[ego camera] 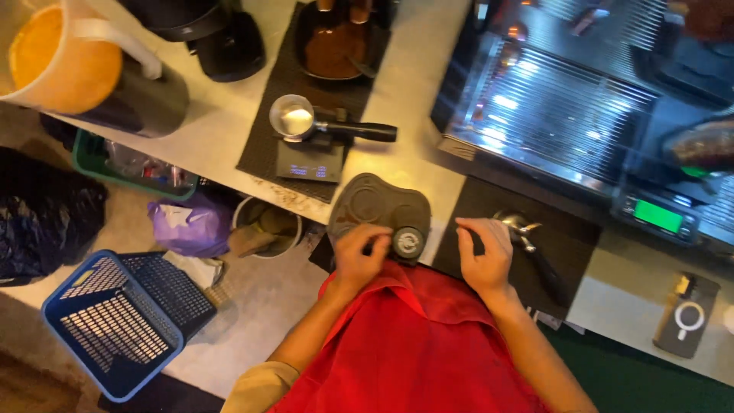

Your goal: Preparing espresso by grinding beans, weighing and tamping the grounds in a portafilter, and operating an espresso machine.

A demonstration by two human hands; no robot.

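My left hand (359,252) is pinching a round black metal tamper (408,242) on the grey rubber tamping mat (375,203); my right hand (484,252), fingers curled together, is resting beside the steel portafilter (527,237).

a café coffee bar: espresso machine (550,99), portafilter (321,124) on a scale (310,164), tamping mat (378,205)

At about eleven o'clock from our hands we see a small grey scale (310,163) with a dim bluish readout strip (its figures too faint to make out). At two o'clock, under the machine, a dark scale's display (657,216) glows bright green, a tilted rectangle. At three o'clock lies a dark phone (686,314) bearing a white ring.
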